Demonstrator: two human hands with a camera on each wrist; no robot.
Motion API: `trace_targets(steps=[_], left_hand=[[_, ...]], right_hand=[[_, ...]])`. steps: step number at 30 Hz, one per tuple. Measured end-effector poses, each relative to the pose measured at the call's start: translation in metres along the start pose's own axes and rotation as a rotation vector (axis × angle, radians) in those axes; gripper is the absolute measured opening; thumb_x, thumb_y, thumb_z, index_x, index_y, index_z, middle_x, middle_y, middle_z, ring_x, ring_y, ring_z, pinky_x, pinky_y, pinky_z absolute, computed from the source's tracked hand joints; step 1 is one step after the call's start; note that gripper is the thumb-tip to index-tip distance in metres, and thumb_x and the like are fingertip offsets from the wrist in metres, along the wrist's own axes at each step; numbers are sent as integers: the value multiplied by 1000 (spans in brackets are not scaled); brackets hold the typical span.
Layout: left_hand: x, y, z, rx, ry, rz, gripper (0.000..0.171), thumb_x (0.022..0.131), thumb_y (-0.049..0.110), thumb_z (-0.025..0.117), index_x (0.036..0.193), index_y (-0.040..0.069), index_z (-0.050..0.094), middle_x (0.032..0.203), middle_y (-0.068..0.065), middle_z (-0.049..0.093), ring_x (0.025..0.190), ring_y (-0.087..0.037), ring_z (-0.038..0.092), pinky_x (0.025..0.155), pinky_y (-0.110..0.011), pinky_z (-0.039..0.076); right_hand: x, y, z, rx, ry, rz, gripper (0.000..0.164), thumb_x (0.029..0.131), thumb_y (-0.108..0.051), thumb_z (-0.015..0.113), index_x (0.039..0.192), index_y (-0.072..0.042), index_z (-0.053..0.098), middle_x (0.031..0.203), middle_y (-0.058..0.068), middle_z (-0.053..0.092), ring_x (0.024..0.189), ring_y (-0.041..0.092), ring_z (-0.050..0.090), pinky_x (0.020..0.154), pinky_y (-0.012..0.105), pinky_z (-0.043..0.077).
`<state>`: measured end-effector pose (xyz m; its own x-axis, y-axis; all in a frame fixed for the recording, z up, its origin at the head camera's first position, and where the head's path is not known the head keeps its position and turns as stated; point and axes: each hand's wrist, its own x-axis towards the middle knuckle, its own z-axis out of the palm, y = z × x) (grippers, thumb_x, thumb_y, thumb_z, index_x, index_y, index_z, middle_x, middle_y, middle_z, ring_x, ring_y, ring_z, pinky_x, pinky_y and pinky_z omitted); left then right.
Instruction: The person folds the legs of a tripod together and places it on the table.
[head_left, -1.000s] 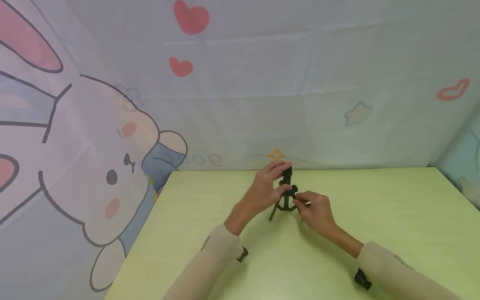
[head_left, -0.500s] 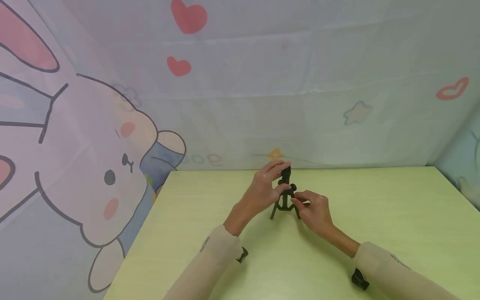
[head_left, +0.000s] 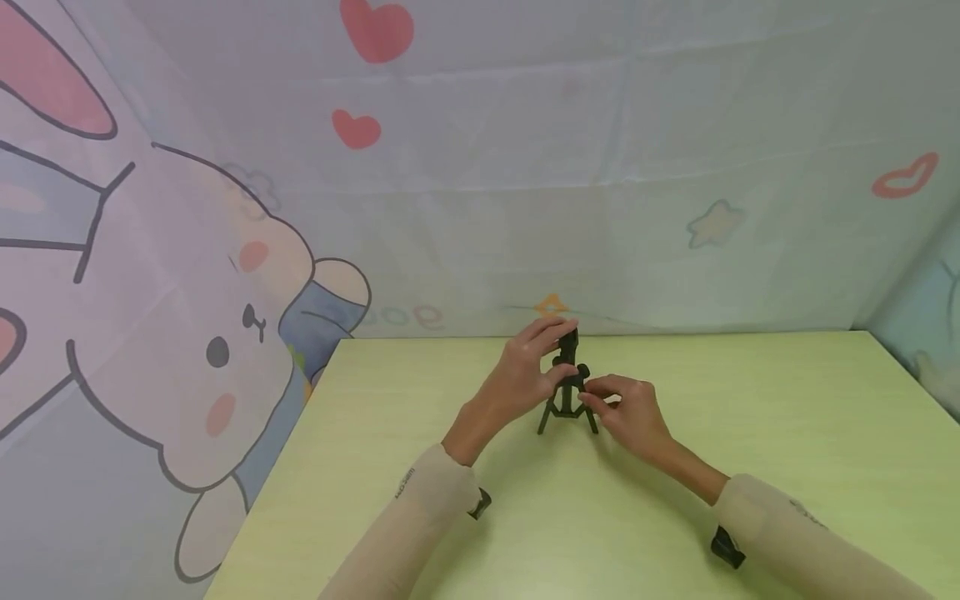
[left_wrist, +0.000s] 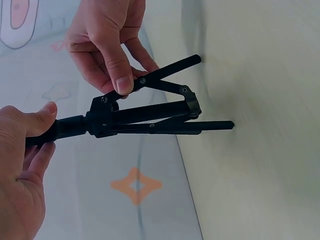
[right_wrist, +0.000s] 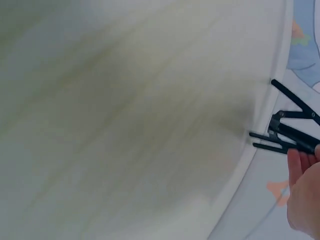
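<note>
A small black tripod [head_left: 567, 400] stands upright, legs down, toward the back of the table; whether its feet touch the tabletop I cannot tell. My left hand [head_left: 517, 379] grips its upper part, fingers at the top and thumb lower down. With thumb and fingers my right hand [head_left: 630, 417] pinches the right leg near its upper hinge. In the left wrist view, hinged braces join the tripod's legs [left_wrist: 172, 69] to the centre column, and the pinched leg angles outward. The right wrist view catches the tripod [right_wrist: 295, 137] and fingers [right_wrist: 295, 167] only at its right edge.
The pale yellow-green table [head_left: 750, 433] spreads around both hands. Behind it hangs a light cloth backdrop [head_left: 480, 233] with hearts and a star, and a large rabbit [head_left: 225, 333] is printed at the left. Small black devices [head_left: 726, 547] sit under the sleeve cuffs.
The pinched right leg has come slightly inward, and my right hand has shifted a little left with it. My left hand keeps its grip on the tripod's top.
</note>
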<state>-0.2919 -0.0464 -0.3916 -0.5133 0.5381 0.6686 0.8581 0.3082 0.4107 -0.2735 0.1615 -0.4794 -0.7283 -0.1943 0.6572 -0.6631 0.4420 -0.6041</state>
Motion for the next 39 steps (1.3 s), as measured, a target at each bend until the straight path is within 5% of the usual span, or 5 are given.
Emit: trace_targets(steps=[8,15,23,39], left_hand=[[-1,-1,0,40,-9,33,60,90,0,80,144,-5,55,136,-20,56,120,-31,63,97,-33,60],[-2,-3,0,48,-17,24,60,90,1,80,144,-6,55,136,-19,55,120,-30,62,98,-34,60],[-1,-4,-4,54,-14,18,60,89,2,82,143,-6,56,136,-19,56,122,-30,62,101,-19,53],[1,-2,-1,-29,-21,4,61,89,-2,80,144,-6,55,139,-18,55,123,-30,61,102,-20,53]], right_hand=[[-7,5,-10,48,-174,142,9,92,-1,78,101,0,78,93,5,78,82,22,75,72,28,65],[-25,2,-11,26,-239,254,13,95,-1,74,108,0,75,98,7,77,92,25,75,80,32,65],[-25,1,-15,-64,-276,239,7,93,1,75,99,-2,77,92,6,77,82,21,76,74,33,65],[-14,12,-16,-127,-400,200,8,89,1,78,84,-5,76,77,-1,73,69,8,66,63,25,58]])
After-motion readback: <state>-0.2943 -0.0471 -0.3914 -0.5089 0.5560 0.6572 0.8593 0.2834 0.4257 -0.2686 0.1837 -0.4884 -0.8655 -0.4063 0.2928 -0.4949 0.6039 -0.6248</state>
